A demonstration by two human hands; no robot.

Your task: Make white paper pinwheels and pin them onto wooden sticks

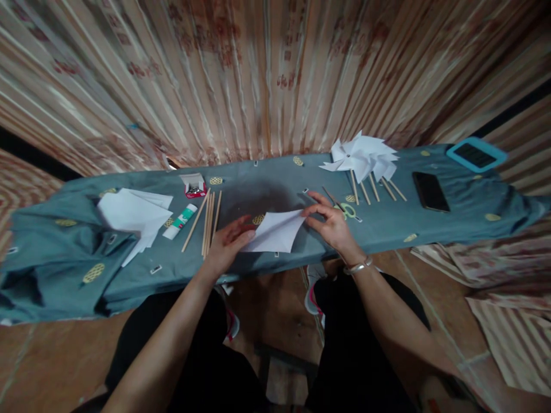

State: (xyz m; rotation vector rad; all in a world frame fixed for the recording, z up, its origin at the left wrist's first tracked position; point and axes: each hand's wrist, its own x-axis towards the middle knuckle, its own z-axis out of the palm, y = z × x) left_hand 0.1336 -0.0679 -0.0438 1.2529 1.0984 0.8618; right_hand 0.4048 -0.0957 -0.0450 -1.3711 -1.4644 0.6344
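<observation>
A white sheet of paper (278, 232) is in front of me at the near edge of the cloth-covered table, its surface slightly curved. My right hand (328, 221), with a metal bracelet on the wrist, pinches the paper's upper right corner. At the opposite side, my left hand (228, 244) grips the left corner between thumb and fingers; part of that corner is hidden. Green-handled scissors (348, 210) lie just beyond my right hand. Several wooden sticks (209, 221) rest beside my left hand.
A glue stick (179, 221), a small red-and-white box of metal pins (194, 186) and loose white paper sheets (135, 215) lie left. Paper pinwheels on sticks (364, 158), a dark phone (430, 191) and a blue-framed device (477, 155) lie right. A curtain (267, 74) hangs behind the table.
</observation>
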